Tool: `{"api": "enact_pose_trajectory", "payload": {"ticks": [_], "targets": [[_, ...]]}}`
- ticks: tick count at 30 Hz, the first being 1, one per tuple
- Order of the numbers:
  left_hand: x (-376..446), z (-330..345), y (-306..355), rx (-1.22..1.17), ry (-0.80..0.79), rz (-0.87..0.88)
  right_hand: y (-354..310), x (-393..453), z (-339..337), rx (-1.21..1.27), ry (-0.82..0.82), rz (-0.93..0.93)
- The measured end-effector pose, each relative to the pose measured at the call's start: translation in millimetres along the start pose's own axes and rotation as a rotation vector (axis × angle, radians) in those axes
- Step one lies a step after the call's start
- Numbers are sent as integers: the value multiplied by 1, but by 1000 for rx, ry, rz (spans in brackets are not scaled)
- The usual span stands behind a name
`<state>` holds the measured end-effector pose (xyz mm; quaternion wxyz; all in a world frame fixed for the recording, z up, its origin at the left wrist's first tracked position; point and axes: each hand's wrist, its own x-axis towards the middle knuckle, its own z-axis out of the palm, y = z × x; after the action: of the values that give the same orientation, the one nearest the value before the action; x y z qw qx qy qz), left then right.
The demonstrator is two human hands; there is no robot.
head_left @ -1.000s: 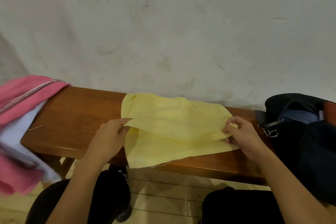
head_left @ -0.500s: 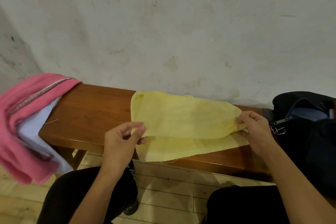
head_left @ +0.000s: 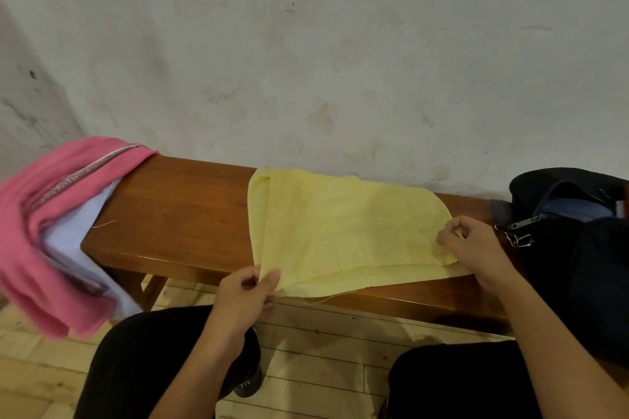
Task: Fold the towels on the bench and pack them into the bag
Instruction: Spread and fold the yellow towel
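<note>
A yellow towel [head_left: 343, 228] lies folded over on the wooden bench [head_left: 177, 214], its near edge hanging a little past the bench front. My left hand [head_left: 246, 296] pinches the towel's near left corner between thumb and fingers at the bench's front edge. My right hand [head_left: 473, 245] pinches the towel's right end. A black bag [head_left: 575, 235] with a blue lining and an open zip sits at the bench's right end. A pink towel [head_left: 51, 224] and a white towel [head_left: 75, 241] hang over the left end.
A stained white wall [head_left: 340, 61] rises straight behind the bench. My knees in black trousers are below, over a pale wooden floor [head_left: 326, 347]. A black shoe [head_left: 250, 381] shows between them.
My left hand has pulled the towel's left corner toward me to the bench's front edge. The upper layer now covers most of the lower one. The camera has shifted left.
</note>
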<state>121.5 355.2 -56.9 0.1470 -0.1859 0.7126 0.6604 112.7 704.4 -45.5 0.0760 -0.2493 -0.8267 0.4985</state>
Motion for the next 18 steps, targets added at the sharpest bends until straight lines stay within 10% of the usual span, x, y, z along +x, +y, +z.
{"api": "enact_pose_trajectory", "payload": {"ticks": [18], "targets": [[3,-7,9,-119,-133,-36,14,-28,-15,-438,122,16]]}}
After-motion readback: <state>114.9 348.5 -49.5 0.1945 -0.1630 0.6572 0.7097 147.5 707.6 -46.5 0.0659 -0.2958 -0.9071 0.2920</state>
